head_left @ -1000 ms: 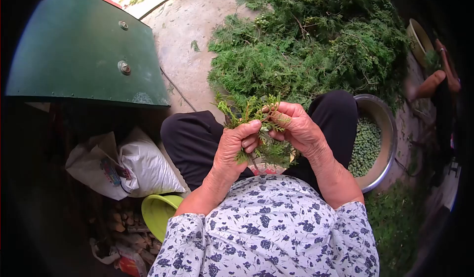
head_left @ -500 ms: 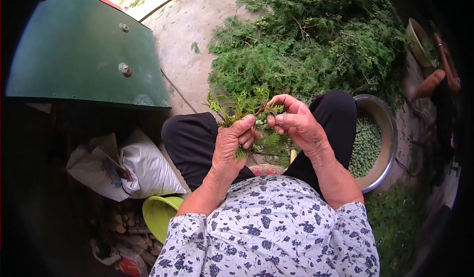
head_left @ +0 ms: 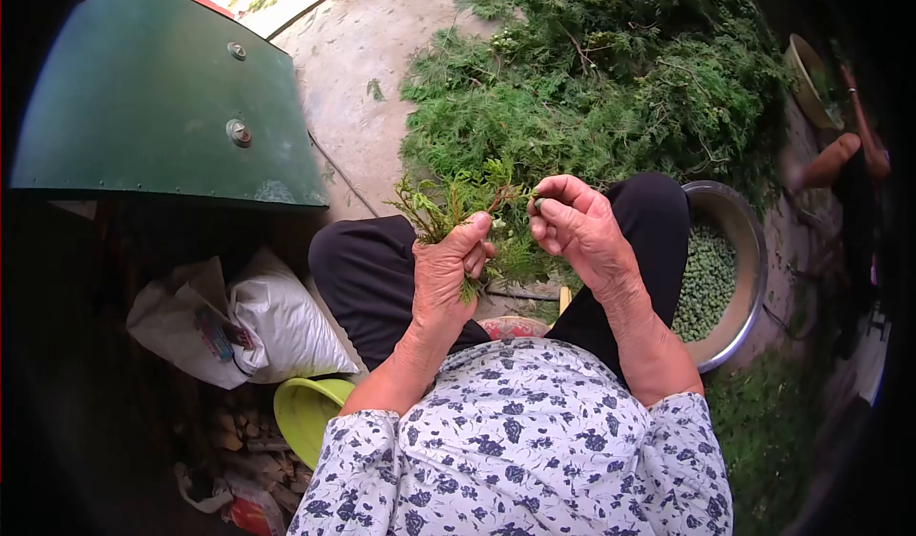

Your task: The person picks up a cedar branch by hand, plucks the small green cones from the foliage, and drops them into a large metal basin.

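My left hand (head_left: 450,273) is closed around a leafy conifer sprig (head_left: 434,207), whose flat green fronds stick out above the thumb and below the palm. Just to the right, my right hand (head_left: 593,240) pinches a small round green cone (head_left: 539,204) between thumb and forefinger, beside the tip of the sprig's brown stem. Whether cone and stem still touch is too small to tell. Beyond my right knee stands a wide metal basin (head_left: 756,293), partly filled with similar small green cones (head_left: 706,283).
A large heap of cut conifer branches (head_left: 611,97) covers the ground ahead. At left are a green metal panel (head_left: 172,106), a white sack (head_left: 286,316) and a lime-green basin (head_left: 303,412). Another person's arm (head_left: 828,162) and a pale basin (head_left: 811,78) are at far right.
My right hand has drawn slightly right, away from the sprig, and a green cone now shows between its fingertips. My left hand keeps its hold with little movement.
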`<state>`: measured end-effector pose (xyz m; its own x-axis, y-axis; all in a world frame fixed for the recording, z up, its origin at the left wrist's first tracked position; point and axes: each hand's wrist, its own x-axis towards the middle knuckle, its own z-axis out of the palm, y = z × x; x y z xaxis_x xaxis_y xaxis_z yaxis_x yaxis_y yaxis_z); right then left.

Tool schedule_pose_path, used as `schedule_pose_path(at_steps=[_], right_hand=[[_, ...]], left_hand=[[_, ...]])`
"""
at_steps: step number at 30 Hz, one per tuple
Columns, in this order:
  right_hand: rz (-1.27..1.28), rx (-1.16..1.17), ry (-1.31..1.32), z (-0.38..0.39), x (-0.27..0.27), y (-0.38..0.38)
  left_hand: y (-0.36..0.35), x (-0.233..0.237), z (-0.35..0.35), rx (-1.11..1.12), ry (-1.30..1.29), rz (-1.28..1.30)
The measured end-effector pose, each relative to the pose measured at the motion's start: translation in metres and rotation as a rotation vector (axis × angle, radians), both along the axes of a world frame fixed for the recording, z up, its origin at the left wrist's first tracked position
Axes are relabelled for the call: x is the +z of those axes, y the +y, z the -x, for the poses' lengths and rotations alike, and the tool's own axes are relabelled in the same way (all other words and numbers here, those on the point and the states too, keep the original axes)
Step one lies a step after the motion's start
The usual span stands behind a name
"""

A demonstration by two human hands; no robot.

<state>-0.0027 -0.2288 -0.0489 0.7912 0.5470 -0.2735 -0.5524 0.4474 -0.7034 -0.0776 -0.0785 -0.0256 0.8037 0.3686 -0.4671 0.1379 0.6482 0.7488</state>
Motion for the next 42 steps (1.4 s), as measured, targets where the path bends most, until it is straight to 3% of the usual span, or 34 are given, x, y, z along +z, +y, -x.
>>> schedule_pose_path(at_steps=[3,7,15,16,19,23,27,29,33,35,37,39,40,41,42], right_hand=[[-0.048,0.157,0.031,0.01,0.004,0.007],[-0.064,0.115,0.041,0.017,0.002,0.015],[-0.118,0.138,0.183,0.017,0.016,-0.011],[-0.142,0.102,0.154,0.018,0.021,-0.018],[-0.194,-0.071,-0.012,0.008,0.027,-0.056],[0.218,-0.529,-0.257,0.009,0.032,-0.123],[0.446,-0.621,-0.238,0.014,-0.048,-0.227],[1.837,-0.376,-0.862,0.022,-0.086,-0.265],[2.001,-0.4,-0.722,0.029,-0.12,-0.292],[1.42,-0.786,-0.46,0.026,-0.098,-0.268],[1.318,-0.842,-0.396,0.021,-0.09,-0.263],[1.378,-0.837,-0.324,0.016,-0.091,-0.272],[1.697,-0.662,-0.403,0.015,-0.086,-0.275],[1.697,-0.663,-0.41,0.016,-0.094,-0.283],[1.901,-0.635,-0.513,0.017,-0.099,-0.283]], left_hand=[[-0.004,-0.009,0.001,0.011,-0.023,0.009],[-0.008,-0.004,0.0,-0.033,0.005,-0.054],[-0.015,0.005,0.001,-0.195,-0.008,0.159],[-0.02,0.022,-0.002,-0.226,0.051,0.067],[-0.001,0.012,-0.002,-0.144,0.026,0.11],[0.02,0.003,-0.003,0.009,-0.027,0.301],[0.03,0.003,-0.006,-0.024,-0.015,0.341],[0.034,0.003,-0.007,-0.016,-0.022,0.339],[0.036,0.004,-0.007,0.0,-0.074,0.463],[0.034,0.005,-0.006,0.015,-0.065,0.479],[0.036,0.0,-0.006,0.069,-0.111,0.557],[0.036,0.002,-0.005,0.065,-0.109,0.54],[0.037,0.003,-0.004,0.064,-0.105,0.521],[0.037,0.004,-0.004,0.067,-0.111,0.524],[0.038,0.004,-0.004,0.073,-0.112,0.538]])
